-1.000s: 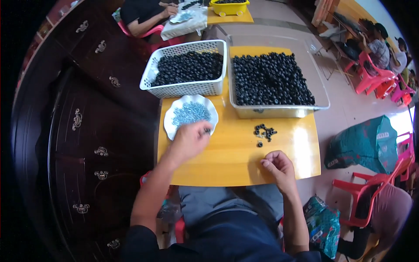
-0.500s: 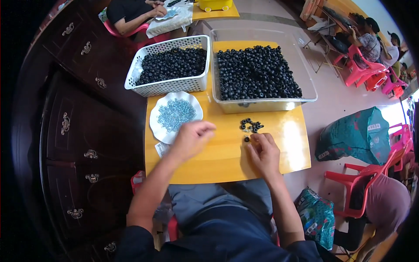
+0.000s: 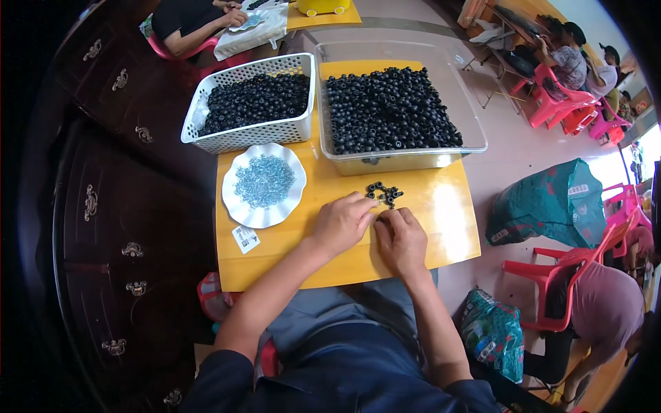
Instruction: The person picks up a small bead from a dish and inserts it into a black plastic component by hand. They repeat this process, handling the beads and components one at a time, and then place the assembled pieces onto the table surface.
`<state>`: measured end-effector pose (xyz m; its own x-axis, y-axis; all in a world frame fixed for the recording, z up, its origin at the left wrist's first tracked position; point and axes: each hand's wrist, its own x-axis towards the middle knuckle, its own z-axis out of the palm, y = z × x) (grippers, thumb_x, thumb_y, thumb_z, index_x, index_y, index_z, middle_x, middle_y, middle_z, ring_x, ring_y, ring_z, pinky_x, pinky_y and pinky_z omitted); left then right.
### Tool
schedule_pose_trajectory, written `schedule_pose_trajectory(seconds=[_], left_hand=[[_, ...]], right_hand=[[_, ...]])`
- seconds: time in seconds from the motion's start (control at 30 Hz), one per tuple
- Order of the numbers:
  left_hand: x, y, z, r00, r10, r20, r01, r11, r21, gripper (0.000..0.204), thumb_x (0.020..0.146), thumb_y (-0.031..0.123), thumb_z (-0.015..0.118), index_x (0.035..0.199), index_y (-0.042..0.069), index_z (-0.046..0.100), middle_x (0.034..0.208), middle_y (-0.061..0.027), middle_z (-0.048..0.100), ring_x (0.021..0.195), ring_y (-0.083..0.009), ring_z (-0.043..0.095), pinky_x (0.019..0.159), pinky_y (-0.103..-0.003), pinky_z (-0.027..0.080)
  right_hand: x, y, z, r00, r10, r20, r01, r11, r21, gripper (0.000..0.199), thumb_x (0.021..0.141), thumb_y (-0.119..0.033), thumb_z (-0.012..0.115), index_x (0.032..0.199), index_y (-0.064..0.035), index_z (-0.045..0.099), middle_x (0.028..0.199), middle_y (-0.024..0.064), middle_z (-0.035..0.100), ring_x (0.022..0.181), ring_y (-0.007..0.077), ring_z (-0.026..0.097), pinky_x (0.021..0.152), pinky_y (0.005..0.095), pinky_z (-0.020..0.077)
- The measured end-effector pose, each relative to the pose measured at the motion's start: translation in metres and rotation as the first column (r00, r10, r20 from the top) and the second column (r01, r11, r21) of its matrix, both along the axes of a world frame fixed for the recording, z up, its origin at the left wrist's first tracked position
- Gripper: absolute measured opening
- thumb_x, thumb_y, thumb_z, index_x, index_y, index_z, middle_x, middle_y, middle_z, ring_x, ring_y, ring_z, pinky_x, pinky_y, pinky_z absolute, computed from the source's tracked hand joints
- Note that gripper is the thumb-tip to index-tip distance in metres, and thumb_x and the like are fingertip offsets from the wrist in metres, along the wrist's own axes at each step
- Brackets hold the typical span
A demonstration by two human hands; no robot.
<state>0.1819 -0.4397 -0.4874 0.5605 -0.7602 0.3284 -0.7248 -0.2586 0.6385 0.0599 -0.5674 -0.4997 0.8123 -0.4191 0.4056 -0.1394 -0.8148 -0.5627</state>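
Note:
My left hand [image 3: 343, 221] is closed in a pinch near the middle of the yellow table; what its fingertips hold is too small to make out. Facing it, my right hand [image 3: 403, 241] has its thumb and fingers pressed together on a small black part, mostly hidden by the fingers. Just beyond both hands lies a loose cluster of small round hollow black parts [image 3: 391, 194], with a few tiny clear pieces beside them. A white wavy-edged plate [image 3: 229, 196] at the left carries many tiny pale-blue clear pieces [image 3: 265, 180].
A white perforated basket [image 3: 255, 138] and a clear plastic bin [image 3: 406, 162], both full of black parts, stand at the back. A label [image 3: 246, 239] lies near the plate. Dark drawers flank the left; green bags [image 3: 544, 203] and red chairs are on the right. Other people sit nearby.
My left hand has moved from beside the plate rightward and down to meet my right hand. My right fingers have closed over the nearest black part. The whole view has shifted slightly.

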Motion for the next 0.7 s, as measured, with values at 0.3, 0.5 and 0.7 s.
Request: schedule_pose_trajectory(seconds=[0.3,0.5,0.7], left_hand=[[0.004,-0.011,-0.023,0.991,0.005,0.137,-0.001,1.000,-0.026,0.011,0.088,0.013,0.067,0.098,0.012,0.072,0.087,-0.0096,0.064,0.081,-0.0323,0.068,0.070,-0.046,0.056],[0.008,-0.011,-0.022,0.978,-0.030,0.205,0.026,0.999,0.021,0.022,0.089,0.010,0.063,0.108,0.014,0.073,0.089,-0.0087,0.065,0.082,-0.0309,0.068,0.070,-0.044,0.056],[0.008,-0.005,-0.027,0.981,-0.019,0.195,0.030,0.998,-0.055,0.012,0.091,0.013,0.058,0.087,0.011,0.069,0.083,-0.0097,0.062,0.077,-0.0325,0.067,0.066,-0.048,0.055]], right_hand=[[-0.051,-0.015,-0.011,0.993,-0.081,0.081,0.013,0.780,0.625,0.012,0.099,-0.004,0.063,0.110,0.0001,0.059,0.093,0.0011,0.067,0.078,0.0072,0.063,0.068,0.0220,0.0512],[-0.057,-0.026,-0.019,0.963,-0.228,0.145,0.023,0.604,0.796,0.014,0.094,-0.008,0.066,0.104,0.0022,0.064,0.092,0.0042,0.065,0.087,0.0132,0.061,0.080,0.0282,0.0508],[-0.054,-0.026,-0.035,0.968,-0.208,0.139,0.030,0.648,0.761,0.016,0.093,-0.009,0.071,0.103,0.0017,0.064,0.088,0.0020,0.064,0.081,0.0095,0.060,0.075,0.0262,0.0506]])
